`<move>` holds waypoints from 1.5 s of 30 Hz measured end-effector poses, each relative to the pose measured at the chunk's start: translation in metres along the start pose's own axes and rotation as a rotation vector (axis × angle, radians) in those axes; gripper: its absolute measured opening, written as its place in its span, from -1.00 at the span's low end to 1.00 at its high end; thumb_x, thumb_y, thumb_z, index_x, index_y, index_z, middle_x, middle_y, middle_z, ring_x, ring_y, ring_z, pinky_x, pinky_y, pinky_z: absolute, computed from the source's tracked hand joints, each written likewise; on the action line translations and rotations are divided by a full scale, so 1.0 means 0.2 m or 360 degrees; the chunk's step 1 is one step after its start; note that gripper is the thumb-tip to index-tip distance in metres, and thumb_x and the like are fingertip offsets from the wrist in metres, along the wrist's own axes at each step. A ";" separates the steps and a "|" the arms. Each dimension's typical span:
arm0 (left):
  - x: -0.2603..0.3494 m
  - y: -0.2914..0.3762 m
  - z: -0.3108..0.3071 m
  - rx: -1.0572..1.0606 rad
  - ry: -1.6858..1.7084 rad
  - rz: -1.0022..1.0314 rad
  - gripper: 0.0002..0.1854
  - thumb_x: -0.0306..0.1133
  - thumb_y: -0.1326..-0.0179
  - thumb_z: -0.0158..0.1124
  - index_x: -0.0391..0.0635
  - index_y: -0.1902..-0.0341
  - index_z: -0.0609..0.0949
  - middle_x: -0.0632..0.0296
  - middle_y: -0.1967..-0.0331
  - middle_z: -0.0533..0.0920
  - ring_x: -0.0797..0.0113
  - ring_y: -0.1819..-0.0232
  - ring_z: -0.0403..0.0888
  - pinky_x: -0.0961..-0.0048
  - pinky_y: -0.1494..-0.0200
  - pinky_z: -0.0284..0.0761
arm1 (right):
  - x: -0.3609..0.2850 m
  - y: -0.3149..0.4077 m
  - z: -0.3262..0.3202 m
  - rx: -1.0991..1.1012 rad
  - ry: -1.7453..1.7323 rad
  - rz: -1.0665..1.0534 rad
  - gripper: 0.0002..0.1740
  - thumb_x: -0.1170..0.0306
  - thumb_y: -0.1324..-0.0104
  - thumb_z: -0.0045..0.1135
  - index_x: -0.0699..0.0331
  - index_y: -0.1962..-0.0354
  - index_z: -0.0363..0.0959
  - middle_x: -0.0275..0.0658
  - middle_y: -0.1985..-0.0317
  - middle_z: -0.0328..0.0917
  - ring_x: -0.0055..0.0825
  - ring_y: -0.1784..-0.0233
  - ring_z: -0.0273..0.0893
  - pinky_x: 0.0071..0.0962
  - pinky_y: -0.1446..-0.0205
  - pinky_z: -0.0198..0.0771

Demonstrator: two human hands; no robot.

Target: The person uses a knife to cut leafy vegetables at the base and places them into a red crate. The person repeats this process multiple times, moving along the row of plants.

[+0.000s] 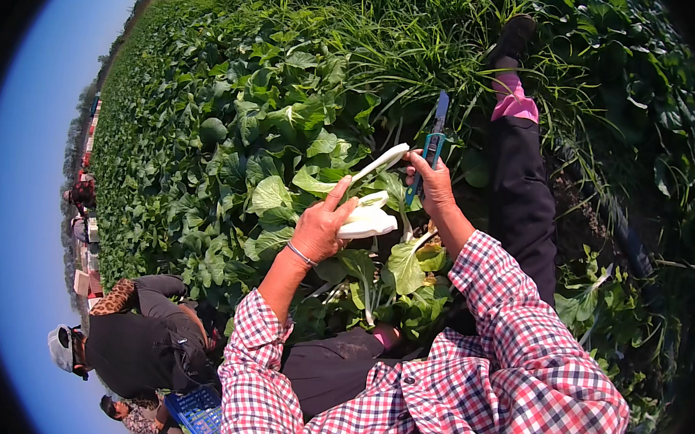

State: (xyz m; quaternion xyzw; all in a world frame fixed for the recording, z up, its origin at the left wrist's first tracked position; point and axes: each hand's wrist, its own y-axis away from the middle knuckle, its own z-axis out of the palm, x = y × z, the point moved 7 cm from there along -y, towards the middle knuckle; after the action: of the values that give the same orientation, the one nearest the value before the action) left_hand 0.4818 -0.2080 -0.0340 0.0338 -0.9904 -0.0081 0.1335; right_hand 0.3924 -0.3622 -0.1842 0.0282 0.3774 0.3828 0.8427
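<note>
My left hand grips a leafy green with thick white stalks, probably bok choy. One long white leaf stalk slants up from that hand, and its tip meets the fingers of my right hand. A utility knife with a teal and black handle is held in my right hand. Its blade is extended and points away from me, clear of the stalks. Loose leaves with pale stems lie on the ground below my hands, some of them yellowed.
Rows of leafy plants spread ahead and left; tall grass grows farther out. My outstretched leg lies at the right, beside a dark hose or pipe. A co-worker bends at the lower left, near a blue plastic crate.
</note>
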 end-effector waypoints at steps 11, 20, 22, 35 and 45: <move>-0.04 -0.02 0.15 -0.0059 0.0247 -0.0025 -0.31 -0.42 0.34 0.42 -0.21 -0.04 0.45 0.04 0.10 0.54 0.05 0.10 0.48 0.28 0.00 0.39 | 0.38 -0.19 -0.19 0.0214 0.0024 0.0283 -0.64 0.22 -0.07 0.29 0.24 0.30 0.38 -0.31 0.43 0.47 -0.62 0.54 0.35 -0.60 0.52 0.37; -0.03 0.07 0.23 -0.0242 0.0413 -0.0151 -0.16 -0.48 0.37 0.44 -0.23 -0.15 0.32 -0.02 0.13 0.48 0.01 0.08 0.43 0.23 0.00 0.35 | 0.39 -0.33 -0.50 0.0328 0.1229 -0.0202 -0.77 0.32 -0.08 0.22 0.25 0.42 0.37 -0.42 0.62 0.38 -0.68 0.66 0.33 -0.59 0.61 0.31; -0.01 0.08 0.23 -0.0243 0.0396 -0.0123 -0.19 -0.48 0.37 0.43 -0.22 -0.12 0.34 0.00 0.13 0.48 0.01 0.09 0.43 0.24 0.02 0.36 | 0.37 -0.38 -0.51 0.0377 0.1680 -0.0222 -0.72 0.29 -0.03 0.24 0.29 0.41 0.40 -0.30 0.62 0.45 -0.50 0.62 0.44 -0.49 0.53 0.37; 0.02 0.14 0.30 -0.0322 0.0511 -0.0149 -0.24 -0.51 0.37 0.40 -0.21 -0.09 0.41 0.09 0.14 0.54 0.11 0.09 0.47 0.28 0.04 0.36 | 0.65 -0.75 -0.34 -0.0712 0.2920 -0.1054 -0.66 0.50 -0.10 -0.08 0.19 0.12 0.42 -0.03 -0.03 0.39 -0.09 0.08 0.47 -0.32 0.05 0.44; 0.05 0.15 0.17 -0.0057 0.0582 -0.0190 -0.19 -0.46 0.37 0.42 -0.22 -0.14 0.37 0.00 0.06 0.52 0.05 0.07 0.49 0.27 0.03 0.38 | 0.43 -0.65 -0.32 -0.0469 0.2920 -0.0424 -0.85 0.45 -0.09 0.00 0.22 0.33 0.41 -0.06 0.31 0.43 -0.08 0.26 0.47 -0.20 0.24 0.40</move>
State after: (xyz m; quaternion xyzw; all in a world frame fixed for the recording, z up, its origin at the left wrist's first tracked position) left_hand 0.4621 -0.1776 -0.0635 0.0909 -0.9456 -0.0275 0.3110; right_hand 0.4673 -0.4114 -0.3276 -0.4353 0.8422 0.1997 0.2477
